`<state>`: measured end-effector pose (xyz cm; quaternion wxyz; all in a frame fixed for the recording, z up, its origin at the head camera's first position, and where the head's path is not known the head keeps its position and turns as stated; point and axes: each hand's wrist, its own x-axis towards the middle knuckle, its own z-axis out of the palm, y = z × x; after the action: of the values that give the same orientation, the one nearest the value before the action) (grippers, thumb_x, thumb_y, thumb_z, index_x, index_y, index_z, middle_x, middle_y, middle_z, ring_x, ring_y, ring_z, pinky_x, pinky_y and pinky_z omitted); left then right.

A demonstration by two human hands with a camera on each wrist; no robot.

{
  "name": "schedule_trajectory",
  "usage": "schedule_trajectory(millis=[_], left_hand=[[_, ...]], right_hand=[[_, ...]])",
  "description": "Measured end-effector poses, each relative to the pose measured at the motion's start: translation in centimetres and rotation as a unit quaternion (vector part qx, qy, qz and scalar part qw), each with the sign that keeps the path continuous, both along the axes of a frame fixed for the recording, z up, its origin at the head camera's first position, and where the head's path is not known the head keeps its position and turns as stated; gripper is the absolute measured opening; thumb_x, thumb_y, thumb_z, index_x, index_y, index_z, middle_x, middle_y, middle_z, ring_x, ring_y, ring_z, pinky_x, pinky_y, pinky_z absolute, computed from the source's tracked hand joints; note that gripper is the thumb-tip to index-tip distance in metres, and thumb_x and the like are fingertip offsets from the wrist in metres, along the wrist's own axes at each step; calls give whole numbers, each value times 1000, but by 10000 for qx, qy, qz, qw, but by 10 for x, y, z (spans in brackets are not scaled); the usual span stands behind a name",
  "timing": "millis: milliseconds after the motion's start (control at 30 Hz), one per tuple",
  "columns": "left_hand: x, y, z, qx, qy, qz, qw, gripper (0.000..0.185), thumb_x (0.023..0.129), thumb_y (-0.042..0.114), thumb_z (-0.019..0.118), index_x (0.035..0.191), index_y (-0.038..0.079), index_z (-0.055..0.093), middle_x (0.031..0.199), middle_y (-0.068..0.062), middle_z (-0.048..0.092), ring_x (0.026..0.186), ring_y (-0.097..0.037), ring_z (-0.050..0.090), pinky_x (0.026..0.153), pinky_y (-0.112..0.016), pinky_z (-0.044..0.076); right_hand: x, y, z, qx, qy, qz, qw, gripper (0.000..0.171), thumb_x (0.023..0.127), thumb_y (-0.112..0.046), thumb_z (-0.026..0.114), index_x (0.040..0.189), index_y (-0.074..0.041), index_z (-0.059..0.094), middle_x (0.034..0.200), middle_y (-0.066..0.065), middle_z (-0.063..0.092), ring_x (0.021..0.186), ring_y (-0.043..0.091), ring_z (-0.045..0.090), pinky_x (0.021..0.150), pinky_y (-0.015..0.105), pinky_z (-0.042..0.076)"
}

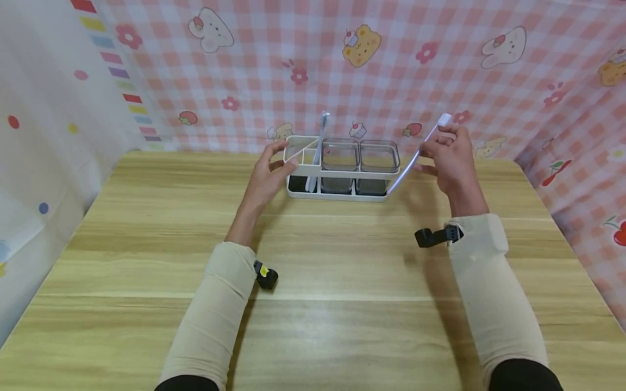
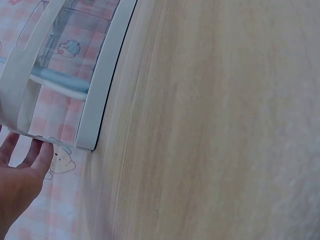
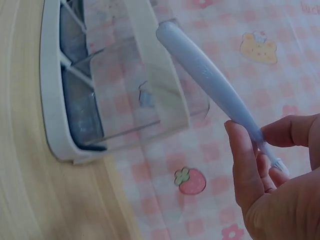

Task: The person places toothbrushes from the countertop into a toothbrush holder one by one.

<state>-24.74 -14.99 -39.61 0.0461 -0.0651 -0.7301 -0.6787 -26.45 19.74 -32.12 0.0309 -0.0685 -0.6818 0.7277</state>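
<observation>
A white toothbrush holder (image 1: 342, 172) with two tiers stands at the back of the table. My left hand (image 1: 266, 176) grips the left end of its upper tier between thumb and fingers; in the left wrist view the fingertips (image 2: 45, 155) meet its end. In its left section leans a light blue and white toothbrush (image 1: 320, 138). To the right of the holder, my right hand (image 1: 452, 163) pinches a pale purple toothbrush (image 3: 210, 82) near the bristle end. Its bristles point up and its handle slants down to the left, toward the holder's right end.
Two clear cups (image 1: 340, 156) sit in the holder's middle and right sections. Behind the wooden table (image 1: 332, 298) hangs a pink checked cloth (image 1: 303, 49), close to the holder's back. A white dotted cloth (image 1: 44, 136) hangs at the left.
</observation>
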Motion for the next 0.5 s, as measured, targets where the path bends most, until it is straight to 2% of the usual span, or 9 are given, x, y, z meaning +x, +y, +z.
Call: schedule_trajectory(millis=[267,500], left_hand=[[1,0,1,-42,-33,37,10000,53,99,20,65,148,11,46,152,-8,42,130,-35,49,102,-44,47],[2,1,2,-47,-59,6,10000,54,99,21,65,148,11,46,152,-7,42,131,-35,48,103,-45,47]], right_hand=[[1,-15,11,-168,212,-153,9995,46,97,-2,65,128,-15,34,98,4,58,88,18,65,63,30,61],[-1,-27,19,-453,284,-168,9984,48,96,1,64,131,-15,34,107,9,60,88,20,67,62,30,61]])
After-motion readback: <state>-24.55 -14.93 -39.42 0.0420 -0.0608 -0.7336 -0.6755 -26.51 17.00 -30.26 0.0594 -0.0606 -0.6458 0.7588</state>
